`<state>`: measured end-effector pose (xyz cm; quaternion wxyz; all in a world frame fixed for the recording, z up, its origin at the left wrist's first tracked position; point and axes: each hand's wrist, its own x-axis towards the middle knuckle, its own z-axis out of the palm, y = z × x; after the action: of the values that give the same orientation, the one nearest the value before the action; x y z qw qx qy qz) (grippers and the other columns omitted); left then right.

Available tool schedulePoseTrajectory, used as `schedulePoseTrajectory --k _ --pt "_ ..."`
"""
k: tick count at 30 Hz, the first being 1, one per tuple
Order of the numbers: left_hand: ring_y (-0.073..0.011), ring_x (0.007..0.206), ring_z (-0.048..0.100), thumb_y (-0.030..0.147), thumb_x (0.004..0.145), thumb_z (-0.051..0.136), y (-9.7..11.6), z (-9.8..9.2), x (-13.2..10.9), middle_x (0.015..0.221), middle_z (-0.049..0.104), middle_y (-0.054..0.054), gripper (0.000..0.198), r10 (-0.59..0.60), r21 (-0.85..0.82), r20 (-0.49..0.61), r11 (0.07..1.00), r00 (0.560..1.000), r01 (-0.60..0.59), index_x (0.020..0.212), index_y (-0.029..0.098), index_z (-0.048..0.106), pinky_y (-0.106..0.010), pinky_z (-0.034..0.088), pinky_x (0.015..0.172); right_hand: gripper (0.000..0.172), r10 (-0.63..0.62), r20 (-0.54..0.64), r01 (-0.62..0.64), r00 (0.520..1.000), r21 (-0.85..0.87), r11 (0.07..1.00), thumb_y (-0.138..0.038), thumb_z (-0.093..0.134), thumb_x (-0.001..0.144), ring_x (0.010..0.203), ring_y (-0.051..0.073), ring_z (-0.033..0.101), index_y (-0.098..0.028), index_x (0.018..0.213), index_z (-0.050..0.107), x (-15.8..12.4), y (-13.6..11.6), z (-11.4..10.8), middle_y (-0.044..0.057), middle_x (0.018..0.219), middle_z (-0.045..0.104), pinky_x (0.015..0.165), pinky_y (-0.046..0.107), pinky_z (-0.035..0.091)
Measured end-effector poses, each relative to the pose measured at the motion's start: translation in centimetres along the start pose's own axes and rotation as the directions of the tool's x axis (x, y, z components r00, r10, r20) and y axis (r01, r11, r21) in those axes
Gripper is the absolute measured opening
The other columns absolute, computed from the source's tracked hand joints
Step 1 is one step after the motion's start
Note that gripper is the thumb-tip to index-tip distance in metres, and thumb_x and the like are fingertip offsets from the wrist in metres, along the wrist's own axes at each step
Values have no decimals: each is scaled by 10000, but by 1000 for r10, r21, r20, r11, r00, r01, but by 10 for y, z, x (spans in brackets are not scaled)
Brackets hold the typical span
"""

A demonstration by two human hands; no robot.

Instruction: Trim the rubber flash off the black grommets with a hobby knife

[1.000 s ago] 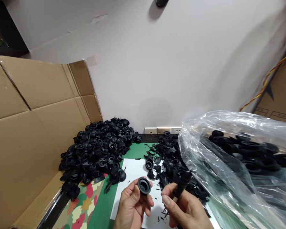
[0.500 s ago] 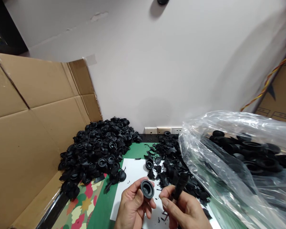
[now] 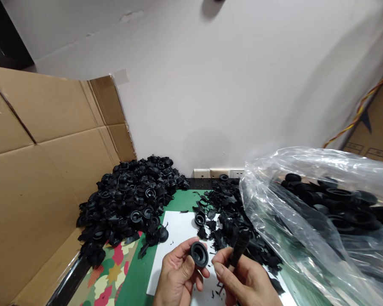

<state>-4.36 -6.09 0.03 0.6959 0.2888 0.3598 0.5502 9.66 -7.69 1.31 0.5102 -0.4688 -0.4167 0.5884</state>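
My left hand [image 3: 180, 272] grips a round black rubber part [image 3: 199, 255] between thumb and fingers, its stepped, hollow side facing up toward me. Close by on the right, my right hand [image 3: 242, 278] is closed around a tool with a dark handle [image 3: 240, 246]. The handle sticks up out of the fist, and the working end is hidden by the fingers. A small gap separates the thumb and fingertip of that hand from the rubber part. Under both hands lies a white sheet [image 3: 166, 238] with small black scraps on it.
A large heap of black rubber parts [image 3: 130, 195] leans toward a cardboard box wall [image 3: 67, 165] on the left. Black trimmings [image 3: 225, 204] are piled behind my right hand. A clear plastic bag [image 3: 258, 199] holding larger black parts stands at right. Wall sockets [image 3: 219, 173] sit behind.
The round rubber part has shifted slightly to the right in my left hand and turned a little. My right hand has moved slightly left, with the tool still in it.
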Motion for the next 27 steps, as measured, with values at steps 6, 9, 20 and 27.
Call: schedulePoseTrajectory --k 6,9,20,27 --pt "-115 503 604 292 565 816 -1 1 1 732 709 -79 357 -19 -14 -21 1000 1000 19 879 141 737 -174 392 408 436 1 13 -1 1000 -34 999 -572 630 641 404 79 406 -143 686 565 1 2 0 -51 513 455 384 191 339" --pt "-108 498 592 294 564 817 -1 2 1 670 688 -62 331 -22 -21 -23 1000 999 22 847 141 741 -170 391 419 425 -1 18 1 1000 -32 999 -556 629 649 405 77 403 -138 697 568 2 4 0 -51 520 459 386 193 337" --pt "-102 443 550 361 597 783 0 3 2 583 654 -61 329 -25 32 -7 999 1000 26 807 113 730 -164 332 364 356 11 -19 -12 1000 -44 999 -490 636 660 422 83 420 -142 700 573 2 5 2 -50 525 466 384 187 347" --pt "-93 420 534 393 588 781 -1 3 1 560 643 -59 347 -40 58 -38 997 998 42 763 99 722 -157 320 343 338 -23 -23 22 999 -43 999 -470 634 671 418 88 441 -142 729 578 4 11 0 -37 548 502 375 196 368"
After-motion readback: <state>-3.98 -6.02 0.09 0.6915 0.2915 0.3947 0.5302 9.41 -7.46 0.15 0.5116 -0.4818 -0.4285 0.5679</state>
